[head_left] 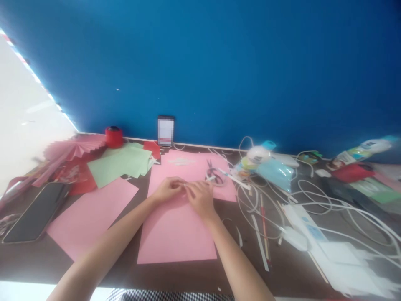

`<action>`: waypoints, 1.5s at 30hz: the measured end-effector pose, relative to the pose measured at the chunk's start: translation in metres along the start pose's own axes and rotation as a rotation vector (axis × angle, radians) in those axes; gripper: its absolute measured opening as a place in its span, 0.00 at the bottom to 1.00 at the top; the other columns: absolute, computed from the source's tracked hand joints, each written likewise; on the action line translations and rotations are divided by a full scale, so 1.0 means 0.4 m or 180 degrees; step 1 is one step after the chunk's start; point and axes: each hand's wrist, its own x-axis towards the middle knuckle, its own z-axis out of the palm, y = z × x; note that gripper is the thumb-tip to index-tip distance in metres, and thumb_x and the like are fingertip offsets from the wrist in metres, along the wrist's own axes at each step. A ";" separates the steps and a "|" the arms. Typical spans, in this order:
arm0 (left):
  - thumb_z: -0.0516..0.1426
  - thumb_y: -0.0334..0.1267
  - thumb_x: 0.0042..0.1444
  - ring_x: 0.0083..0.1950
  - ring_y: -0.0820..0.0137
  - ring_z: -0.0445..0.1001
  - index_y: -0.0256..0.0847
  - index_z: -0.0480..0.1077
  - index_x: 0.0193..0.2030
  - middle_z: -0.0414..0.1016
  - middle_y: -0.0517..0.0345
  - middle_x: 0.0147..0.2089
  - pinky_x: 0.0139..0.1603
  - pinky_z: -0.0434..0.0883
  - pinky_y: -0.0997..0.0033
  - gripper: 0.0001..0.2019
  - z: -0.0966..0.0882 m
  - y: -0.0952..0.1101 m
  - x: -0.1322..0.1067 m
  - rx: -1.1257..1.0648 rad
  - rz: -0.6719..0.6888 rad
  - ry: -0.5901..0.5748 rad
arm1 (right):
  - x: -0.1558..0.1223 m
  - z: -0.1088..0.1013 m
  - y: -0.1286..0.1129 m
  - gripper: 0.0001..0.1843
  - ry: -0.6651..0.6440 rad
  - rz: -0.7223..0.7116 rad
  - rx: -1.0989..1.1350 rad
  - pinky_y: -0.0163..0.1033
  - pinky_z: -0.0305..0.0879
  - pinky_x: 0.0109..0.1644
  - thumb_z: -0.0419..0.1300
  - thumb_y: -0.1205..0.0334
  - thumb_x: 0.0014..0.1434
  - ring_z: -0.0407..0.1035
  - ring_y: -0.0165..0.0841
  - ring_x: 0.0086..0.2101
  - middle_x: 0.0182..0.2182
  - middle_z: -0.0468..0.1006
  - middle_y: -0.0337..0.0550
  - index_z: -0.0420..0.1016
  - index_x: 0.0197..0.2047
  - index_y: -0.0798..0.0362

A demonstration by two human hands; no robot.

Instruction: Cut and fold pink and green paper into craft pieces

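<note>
My left hand (169, 189) and my right hand (200, 196) meet over a pink sheet of paper (178, 234) in the middle of the table. Their fingertips are pinched together at one spot. Whatever they hold there is too small and blurred to name. Just beyond my right hand lies a pair of scissors (213, 173) with dark blades. Pale green strips (181, 161) rest near the far end of the pink paper.
Left of my arm lie another pink sheet (94, 217), green sheets (122, 163), a pink paper fan (77, 148) and a phone (36, 213). A second phone (166, 131) leans against the blue wall (219, 62). White cables and a power strip (310, 228) crowd the right. A pencil (264, 223) lies nearby.
</note>
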 end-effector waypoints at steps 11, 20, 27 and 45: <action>0.56 0.41 0.50 0.41 0.63 0.76 0.36 0.69 0.44 0.77 0.50 0.39 0.39 0.72 0.71 0.16 0.009 -0.009 -0.008 0.0382 0.0224 0.0046 | -0.003 0.011 0.003 0.09 0.0023 0.0232 0.0270 0.43 0.48 0.50 0.52 0.66 0.56 0.69 0.32 0.35 0.31 0.79 0.39 0.74 0.33 0.51; 0.56 0.41 0.51 0.41 0.64 0.76 0.36 0.65 0.49 0.78 0.50 0.38 0.38 0.71 0.70 0.19 0.006 -0.017 -0.012 0.0421 0.0227 -0.0066 | -0.004 0.013 0.011 0.05 0.0280 0.0046 0.0282 0.44 0.49 0.49 0.57 0.67 0.53 0.69 0.32 0.33 0.30 0.79 0.37 0.73 0.31 0.50; 0.55 0.41 0.51 0.38 0.66 0.76 0.37 0.65 0.49 0.78 0.54 0.34 0.36 0.71 0.72 0.18 0.007 -0.020 -0.011 0.0503 0.0249 -0.0045 | -0.002 0.013 0.006 0.06 0.0298 0.0037 0.0258 0.44 0.50 0.48 0.56 0.68 0.53 0.69 0.32 0.32 0.28 0.79 0.37 0.73 0.30 0.51; 0.58 0.42 0.49 0.36 0.65 0.76 0.37 0.65 0.49 0.78 0.50 0.37 0.30 0.70 0.73 0.20 0.007 -0.015 -0.013 0.0194 -0.0051 0.0054 | 0.006 0.003 0.039 0.06 0.0757 0.0420 0.0103 0.42 0.56 0.45 0.54 0.66 0.54 0.68 0.32 0.30 0.26 0.77 0.39 0.71 0.28 0.52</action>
